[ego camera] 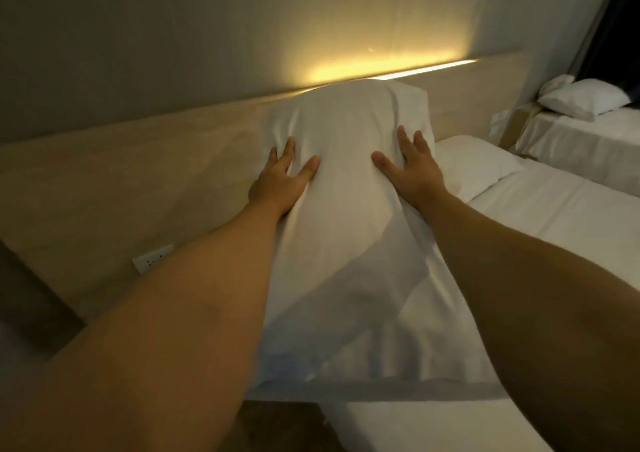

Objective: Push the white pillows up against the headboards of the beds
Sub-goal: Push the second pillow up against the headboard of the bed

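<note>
A big white pillow (346, 188) stands on end on the near bed (571, 229), its top leaning on the pale wooden headboard (138, 181). My left hand (282, 179) lies flat on the pillow's left side, fingers spread. On its right side my right hand (412, 165) presses the same way. Neither hand grips the fabric. A second white pillow (474, 164) lies flat behind the first, close to the headboard. On the far bed (581, 143) at the right rests a third white pillow (585, 99).
A lit strip glows along the headboard's top edge. A white wall socket (152, 258) sits low on the headboard at the left, and switches (498, 122) between the beds. A dark curtain (613, 25) hangs at the far right. Dark floor shows below the bed corner.
</note>
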